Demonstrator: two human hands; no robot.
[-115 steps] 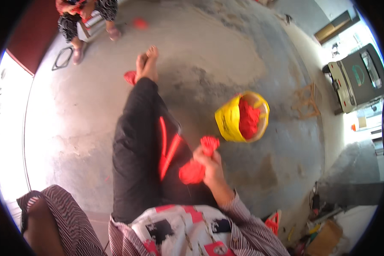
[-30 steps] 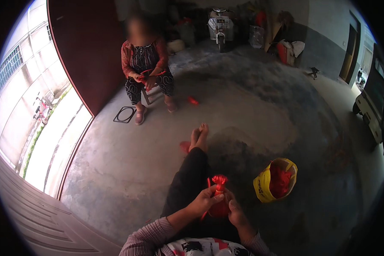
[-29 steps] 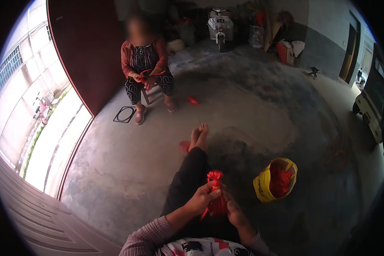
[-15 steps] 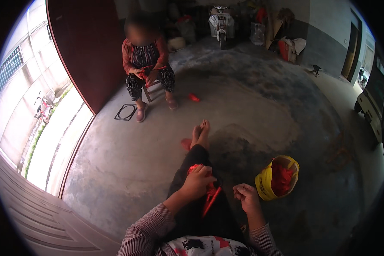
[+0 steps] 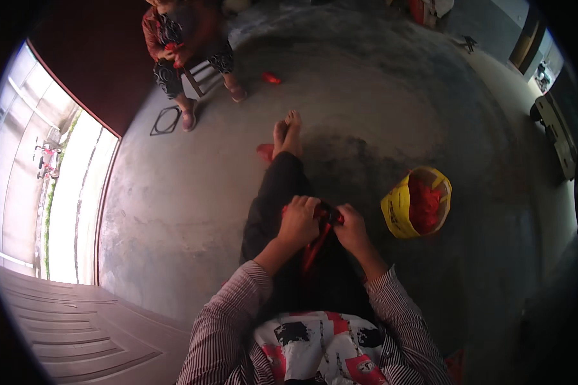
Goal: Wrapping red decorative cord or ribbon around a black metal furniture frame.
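Over my lap, my left hand [image 5: 300, 219] is closed on a bundle of red cord-like material, and a little red shows past its fingers. Red strands [image 5: 312, 251] hang from it against my dark trousers. Close by on the right, my right hand [image 5: 350, 227] pinches a red end, with a dark stretch between the two hands. What that dark part is, I cannot make out. A yellow bag [image 5: 398, 208] stands open on the floor right of my hands, with red material [image 5: 425, 204] inside.
A seated person [image 5: 186, 54] at the upper left holds something red. A red piece [image 5: 271, 77] lies on the floor near them, beside a black square frame [image 5: 166, 120]. My bare feet [image 5: 287, 131] rest ahead, next to a red slipper [image 5: 265, 151]. A doorway opens at left.
My right hand has come in from beside the bag to the red bundle and closed on an end of it. The view has tilted downward, so the surroundings sit higher.
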